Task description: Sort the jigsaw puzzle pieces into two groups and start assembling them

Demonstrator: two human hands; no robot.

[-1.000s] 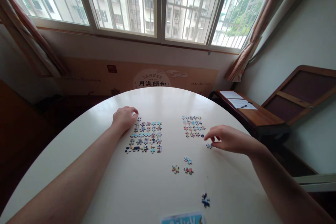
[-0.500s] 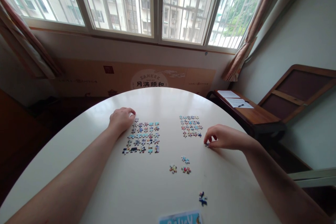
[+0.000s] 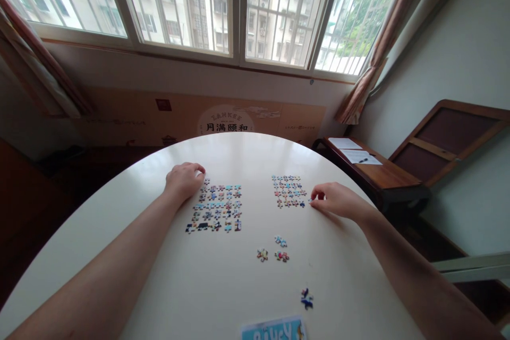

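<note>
At the right end of the bottom row of the right puzzle-piece group [image 3: 287, 186], my right hand [image 3: 332, 200] pinches a small puzzle piece [image 3: 310, 201] between thumb and fingertips, low over the table. My left hand [image 3: 185, 179] rests on the white tabletop at the upper left corner of the left puzzle-piece group [image 3: 217, 205]. Its fingers are curled in, close to a piece [image 3: 206, 181] there; what they hold, if anything, is hidden. Both groups lie in rows.
Loose pieces lie nearer me: a blue one [image 3: 280, 241], a yellowish one [image 3: 262, 254], a reddish one [image 3: 281, 256] and dark blue ones [image 3: 306, 298]. A light-blue printed card or box [image 3: 274, 328] is at the round table's [image 3: 159, 281] front. Beyond it stands a wooden chair [image 3: 370, 167] with papers.
My right hand has moved away from me with the puzzle piece, up to the end of the right group's bottom row. My left hand has stayed in place.
</note>
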